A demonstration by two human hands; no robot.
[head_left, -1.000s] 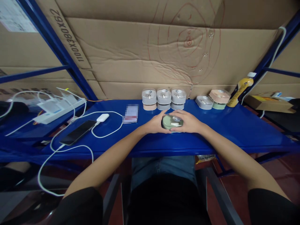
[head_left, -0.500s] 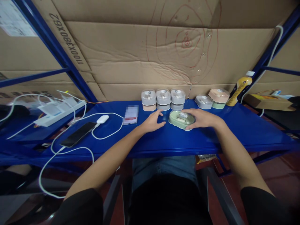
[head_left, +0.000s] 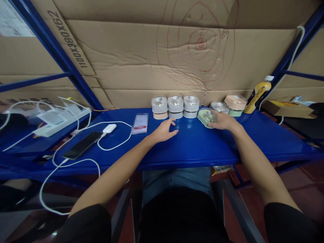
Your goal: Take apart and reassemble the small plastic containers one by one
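Note:
My right hand (head_left: 222,120) grips the right side of a green box with a clear lid (head_left: 206,117), tilted, in front of a grey clear-lidded box (head_left: 219,107). Part of the green box is hidden by my fingers. My left hand (head_left: 165,131) is over the blue table with fingers apart and nothing in it. Just beyond it stand three stacks of similar boxes: a grey-over-pink stack (head_left: 159,107), a middle grey stack (head_left: 175,106) and a right grey stack (head_left: 191,106).
A pink-over-green box stack (head_left: 235,105) stands right of the grey box, beside a yellow bottle (head_left: 258,94). On the left lie a lit phone (head_left: 140,123), a dark phone (head_left: 83,145), a white charger case (head_left: 109,128) with cables, and a power strip (head_left: 62,123).
My right hand has moved the green box away from me and to the right, towards the grey box. My left hand has stayed nearly in place.

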